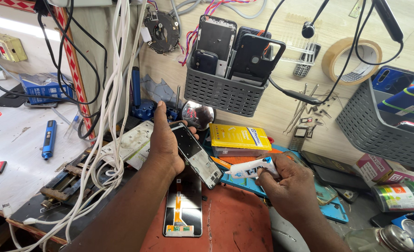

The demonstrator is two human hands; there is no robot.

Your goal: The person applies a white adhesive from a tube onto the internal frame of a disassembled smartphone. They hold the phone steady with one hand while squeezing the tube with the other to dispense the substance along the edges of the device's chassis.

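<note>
My left hand [164, 142] grips a bare phone frame [196, 156], tilted with its open inner side facing me. My right hand [285, 185] holds a small white glue tube [251, 169], its nozzle touching the lower right edge of the frame. Below the frame, a phone display panel [183, 207] lies back-up on the red work mat [235, 224], showing an orange flex cable.
A grey basket [223, 93] with phones hangs on the wall; another grey basket [379, 126] hangs at right. A yellow box [239, 136], tape roll [351, 60], tweezers, a tin can [400, 196], a blue pen tool [49, 138] and white cables [109, 140] crowd the bench.
</note>
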